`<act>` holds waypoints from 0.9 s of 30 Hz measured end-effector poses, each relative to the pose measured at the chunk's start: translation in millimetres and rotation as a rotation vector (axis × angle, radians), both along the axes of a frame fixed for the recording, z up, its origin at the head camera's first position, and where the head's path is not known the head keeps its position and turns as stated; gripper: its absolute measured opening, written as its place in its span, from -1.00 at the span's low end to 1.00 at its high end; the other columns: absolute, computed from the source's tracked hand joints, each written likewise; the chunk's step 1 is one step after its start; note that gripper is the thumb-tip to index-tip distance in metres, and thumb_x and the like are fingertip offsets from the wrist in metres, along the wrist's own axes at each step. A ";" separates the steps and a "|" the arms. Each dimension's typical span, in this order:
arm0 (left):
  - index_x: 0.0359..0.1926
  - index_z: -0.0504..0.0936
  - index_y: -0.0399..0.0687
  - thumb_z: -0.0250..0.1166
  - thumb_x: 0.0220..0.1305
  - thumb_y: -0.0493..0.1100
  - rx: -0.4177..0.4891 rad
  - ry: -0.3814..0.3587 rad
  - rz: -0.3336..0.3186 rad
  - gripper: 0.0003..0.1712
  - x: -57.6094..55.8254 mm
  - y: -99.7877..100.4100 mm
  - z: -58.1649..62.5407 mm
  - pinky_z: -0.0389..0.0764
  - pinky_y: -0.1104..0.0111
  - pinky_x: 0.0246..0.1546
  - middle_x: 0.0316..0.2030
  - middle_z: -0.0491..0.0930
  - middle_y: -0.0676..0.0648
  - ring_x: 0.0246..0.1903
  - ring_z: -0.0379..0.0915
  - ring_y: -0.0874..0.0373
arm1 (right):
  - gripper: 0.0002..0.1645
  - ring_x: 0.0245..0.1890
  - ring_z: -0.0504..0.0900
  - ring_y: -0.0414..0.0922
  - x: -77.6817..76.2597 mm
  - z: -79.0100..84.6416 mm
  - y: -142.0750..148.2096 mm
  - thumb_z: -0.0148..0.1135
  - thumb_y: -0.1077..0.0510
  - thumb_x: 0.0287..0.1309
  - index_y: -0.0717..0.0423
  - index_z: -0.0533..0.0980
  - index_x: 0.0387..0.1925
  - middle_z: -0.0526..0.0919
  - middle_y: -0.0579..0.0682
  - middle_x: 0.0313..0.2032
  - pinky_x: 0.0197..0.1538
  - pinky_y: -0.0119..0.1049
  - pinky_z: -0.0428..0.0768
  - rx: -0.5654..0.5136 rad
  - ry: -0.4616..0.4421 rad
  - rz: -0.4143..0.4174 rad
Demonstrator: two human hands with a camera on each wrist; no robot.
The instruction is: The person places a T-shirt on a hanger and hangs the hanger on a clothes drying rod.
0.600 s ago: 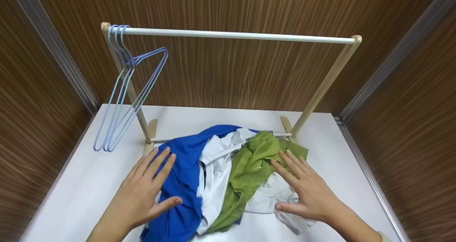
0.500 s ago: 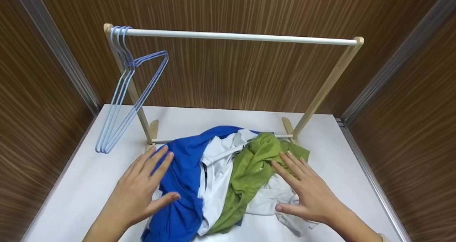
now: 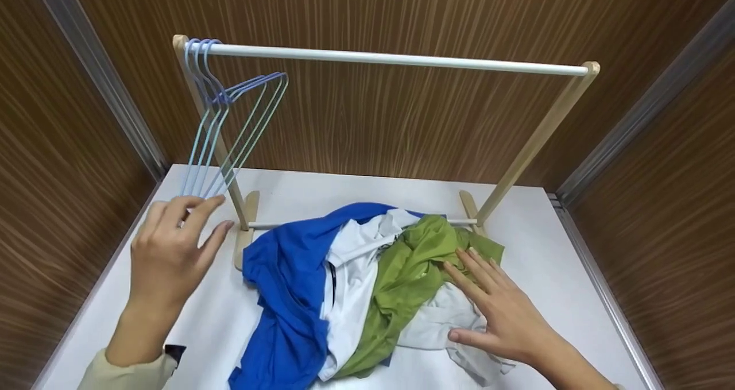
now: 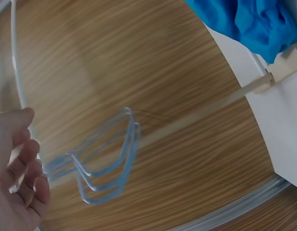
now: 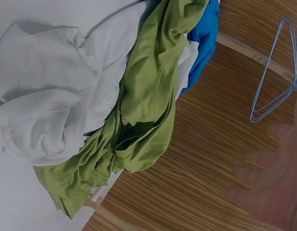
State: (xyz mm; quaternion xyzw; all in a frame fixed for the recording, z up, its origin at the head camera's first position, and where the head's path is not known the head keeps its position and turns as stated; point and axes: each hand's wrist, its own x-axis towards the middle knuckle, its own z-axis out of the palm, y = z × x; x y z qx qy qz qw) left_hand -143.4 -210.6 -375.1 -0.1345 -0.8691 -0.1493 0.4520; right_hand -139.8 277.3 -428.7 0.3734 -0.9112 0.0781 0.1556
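Note:
My left hand (image 3: pixel 172 240) is raised at the left, its fingers loosely bent and overlapping the lower ends of several light-blue wire hangers (image 3: pixel 223 98) in the head view. The left wrist view shows those hangers (image 4: pixel 130 159) beyond the fingertips, with nothing in the hand (image 4: pixel 20 173). My right hand (image 3: pixel 505 315) is spread flat above the right side of a clothes pile. In that pile lie a blue garment (image 3: pixel 290 298), a white garment (image 3: pixel 353 275) with a dark slit, a green garment (image 3: pixel 405 281) and a pale grey-white garment (image 3: pixel 439 321).
The hangers hook over the left end of a white rail (image 3: pixel 396 60) on a small wooden rack with two slanted posts (image 3: pixel 534 143). Clothes partly cover its lower bar (image 3: pixel 264 225). Wood-grain walls (image 3: pixel 367 131) enclose the white table (image 3: pixel 545 235) on three sides.
My left hand has moved from over the blue garment up and left to the hangers' lower ends, its fingers now bent. The hangers have swung slightly. My right hand stays almost in place.

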 end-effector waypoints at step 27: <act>0.08 0.53 0.07 0.14 0.16 -0.36 0.001 -0.073 0.187 -0.54 -28.9 -27.1 -2.3 0.43 0.04 -0.57 -0.10 0.46 -0.21 -0.29 0.35 -0.14 | 0.10 0.32 0.07 0.13 -0.4 -15.0 5.6 0.20 -0.47 -0.17 -0.21 0.05 0.38 -0.07 -0.01 0.41 0.12 0.24 0.20 -0.007 -0.104 -0.061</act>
